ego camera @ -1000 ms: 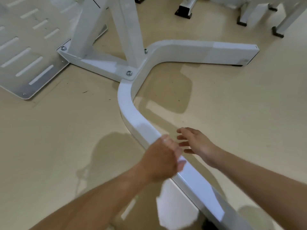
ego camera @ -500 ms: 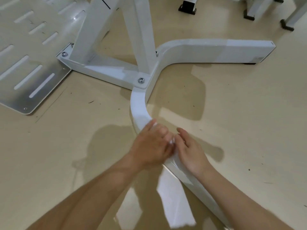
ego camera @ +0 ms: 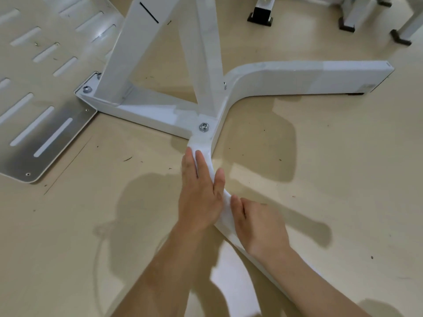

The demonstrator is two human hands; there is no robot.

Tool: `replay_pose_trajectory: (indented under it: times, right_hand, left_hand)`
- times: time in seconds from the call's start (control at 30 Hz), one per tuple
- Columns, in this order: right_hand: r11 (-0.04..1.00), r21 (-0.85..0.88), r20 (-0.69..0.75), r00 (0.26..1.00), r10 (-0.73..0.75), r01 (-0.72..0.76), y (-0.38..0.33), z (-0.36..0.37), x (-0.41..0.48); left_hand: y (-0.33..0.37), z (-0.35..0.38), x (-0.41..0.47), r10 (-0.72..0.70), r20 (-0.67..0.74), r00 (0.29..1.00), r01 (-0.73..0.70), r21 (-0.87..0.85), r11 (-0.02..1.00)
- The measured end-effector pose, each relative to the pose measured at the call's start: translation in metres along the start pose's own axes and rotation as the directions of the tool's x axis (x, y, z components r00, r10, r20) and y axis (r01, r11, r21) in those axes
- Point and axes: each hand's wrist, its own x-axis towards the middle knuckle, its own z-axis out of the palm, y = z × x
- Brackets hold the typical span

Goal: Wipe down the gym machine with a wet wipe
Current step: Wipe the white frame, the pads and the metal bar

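Note:
The gym machine's white base [ego camera: 309, 76] lies on the beige floor, and its curved leg [ego camera: 207, 133] runs toward me. A white wet wipe [ego camera: 225, 205] is draped over this leg, just below a bolt [ego camera: 203, 126]. My left hand [ego camera: 201, 193] lies flat on the wipe with fingers straight, pressing it onto the leg's top. My right hand [ego camera: 258, 225] sits just behind on the leg's right side, its curled fingertips on the wipe's near end. The leg under both hands is hidden.
A slotted metal footplate [ego camera: 45, 124] lies at the left, joined to the base. Two slanted white uprights [ego camera: 128, 53] rise from the base. Black-capped feet of other equipment [ego camera: 261, 16] stand at the top right. Small dark specks dot the floor.
My left hand has slid forward along the curved leg toward the bolt and flattened out from a fist. My right hand came in from hovering and now touches the leg and wipe.

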Motion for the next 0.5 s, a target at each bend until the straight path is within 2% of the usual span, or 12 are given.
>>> replay_pose_trajectory:
  times: [0.17, 0.27, 0.43, 0.5]
  right_hand:
    - [0.997, -0.071, 0.009, 0.999, 0.036, -0.036, -0.006, -0.002, -0.006]
    - [0.994, -0.105, 0.073, 0.997, 0.016, -0.008, -0.010, -0.007, -0.006]
    - [0.993, -0.111, 0.066, 0.997, 0.042, -0.035, -0.014, -0.007, -0.008]
    - [0.992, -0.121, 0.068, 0.996, 0.053, -0.045, -0.014, -0.008, -0.008]
  left_hand:
    - [0.007, -0.011, 0.067, -0.121, -0.002, 0.993, 0.119, -0.165, 0.979]
    - [0.011, -0.015, 0.084, -0.138, 0.036, 0.990, 0.140, -0.094, 0.986]
    - [-0.002, -0.010, 0.025, 0.104, 0.035, 0.994, -0.107, 0.121, 0.987]
    - [-0.006, -0.007, 0.018, 0.131, 0.048, 0.990, -0.136, 0.132, 0.982]
